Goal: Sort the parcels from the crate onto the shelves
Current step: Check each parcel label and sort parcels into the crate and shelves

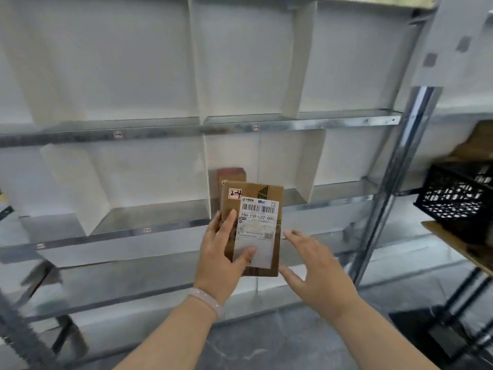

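My left hand (221, 252) grips a flat brown cardboard parcel (262, 194) from its left side, thumb across the white shipping label (257, 231). A small red-edged sticker marked "2-4" sits at the parcel's top left. My right hand (317, 273) hovers just right of the parcel with fingers spread, apart from it. Behind the parcel, another brown parcel (230, 176) with a red top stands in a compartment of the middle shelf (165, 225). The black crate (458, 198) sits at the right edge.
Metal shelving (293, 124) with white dividers (77, 182) fills the view; small labels mark the shelf edges. A metal upright (392, 180) stands at right. Cardboard (453, 244) lies under the crate. Grey floor lies below.
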Demonstrator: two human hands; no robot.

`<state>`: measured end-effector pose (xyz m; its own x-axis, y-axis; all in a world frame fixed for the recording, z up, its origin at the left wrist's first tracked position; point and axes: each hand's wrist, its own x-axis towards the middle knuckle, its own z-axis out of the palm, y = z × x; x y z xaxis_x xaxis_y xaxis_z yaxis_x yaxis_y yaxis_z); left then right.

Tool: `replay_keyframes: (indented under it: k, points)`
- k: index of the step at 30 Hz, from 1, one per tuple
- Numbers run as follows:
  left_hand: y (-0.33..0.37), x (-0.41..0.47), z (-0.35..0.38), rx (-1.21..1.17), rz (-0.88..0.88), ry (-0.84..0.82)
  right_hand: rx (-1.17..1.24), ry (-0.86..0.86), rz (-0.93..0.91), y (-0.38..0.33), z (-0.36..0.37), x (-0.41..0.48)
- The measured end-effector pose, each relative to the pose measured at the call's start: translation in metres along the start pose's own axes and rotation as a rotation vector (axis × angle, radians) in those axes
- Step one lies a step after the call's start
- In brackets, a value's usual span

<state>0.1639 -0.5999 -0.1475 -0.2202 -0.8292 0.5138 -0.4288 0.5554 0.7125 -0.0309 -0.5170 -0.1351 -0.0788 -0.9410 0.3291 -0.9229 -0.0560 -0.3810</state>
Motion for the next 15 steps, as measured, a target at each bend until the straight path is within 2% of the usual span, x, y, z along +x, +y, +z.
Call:
replay_keyframes:
  k: [7, 15]
  points:
    - [-0.004, 0.062, 0.104, -0.089, 0.044, -0.138, -0.070, 0.037, 0.155, 0.082, -0.014, 0.026]
    - [-0.027, 0.161, 0.195, -0.177, 0.044, -0.208, -0.155, 0.060, 0.255, 0.159, -0.021, 0.108]
